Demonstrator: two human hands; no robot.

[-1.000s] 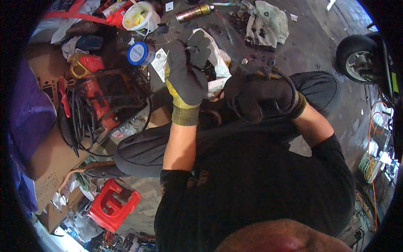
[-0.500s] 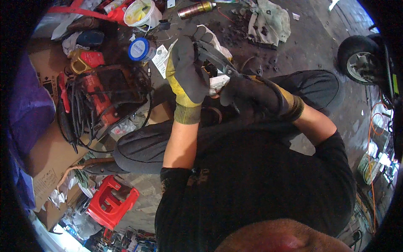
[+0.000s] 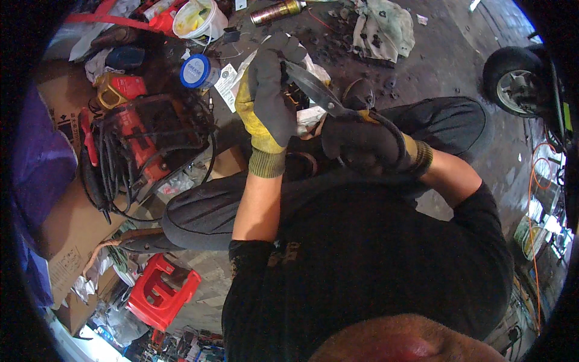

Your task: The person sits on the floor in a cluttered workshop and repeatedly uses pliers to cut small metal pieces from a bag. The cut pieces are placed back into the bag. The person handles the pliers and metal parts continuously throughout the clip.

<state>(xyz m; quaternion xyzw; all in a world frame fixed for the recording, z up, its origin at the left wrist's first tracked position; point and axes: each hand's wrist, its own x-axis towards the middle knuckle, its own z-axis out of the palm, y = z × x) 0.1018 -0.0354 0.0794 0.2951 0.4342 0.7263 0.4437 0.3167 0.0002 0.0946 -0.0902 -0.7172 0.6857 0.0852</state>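
In my right hand [image 3: 365, 142], gloved in grey and yellow, is a pair of large dark scissors [image 3: 313, 89]. Their handle loops round my glove, and the blades point up and left, apart from each other at the tips' side as far as I can see. My left hand [image 3: 271, 90], in a matching glove, is raised with its fingers curled beside the blade tips. What sits in its grasp is hidden by the glove. White crumpled wrapping [image 3: 310, 117] and something dark with yellow bits show just below the blades, between my hands.
To the left lie a red power tool [image 3: 136, 136] with a coiled black cable and a blue-lidded jar [image 3: 196, 71]. A white bucket [image 3: 202, 24], a spray can [image 3: 277, 12] and a dirty rag [image 3: 383, 30] are at the far side. A wheel [image 3: 515, 84] stands at right; a red stool [image 3: 163, 292] is lower left.
The scissors' blades have swung apart slightly beside my left hand, and my right hand has shifted a little. The whole view has moved slightly.
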